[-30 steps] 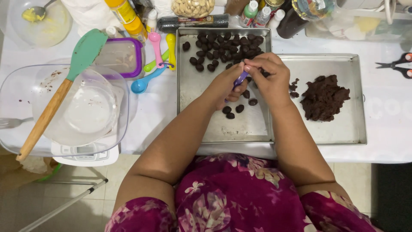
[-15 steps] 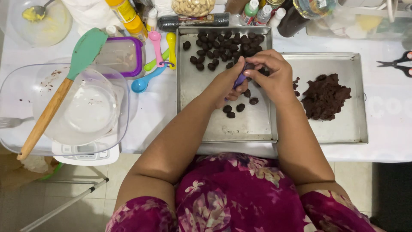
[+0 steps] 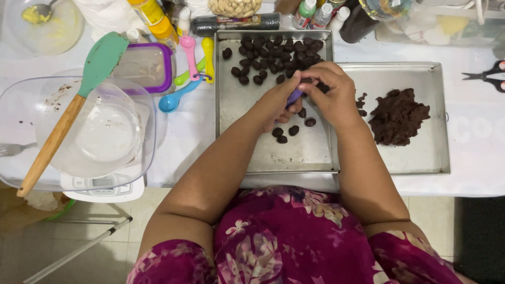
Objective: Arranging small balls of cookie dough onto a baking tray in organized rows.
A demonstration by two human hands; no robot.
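Note:
My left hand (image 3: 278, 103) grips a small purple measuring spoon (image 3: 294, 97) over the left metal tray (image 3: 273, 150). My right hand (image 3: 329, 94) is cupped against the spoon's tip, its fingers closed around a dark bit of dough that is mostly hidden. Several dark brown dough balls (image 3: 268, 55) fill the far end of that tray, and three more lie near my wrists (image 3: 286, 132). A lump of dark brown dough (image 3: 399, 115) sits on the right metal tray (image 3: 421, 158).
A glass bowl (image 3: 79, 131) on a white scale (image 3: 102, 184) holds a teal spatula with a wooden handle (image 3: 68, 113). Coloured measuring spoons (image 3: 192, 68), a purple-rimmed box (image 3: 144, 66), bottles and jars line the back. Black scissors (image 3: 486, 76) lie far right.
Both hands have stayed together over the left tray, shifting only slightly around the purple spoon. Nothing else has moved.

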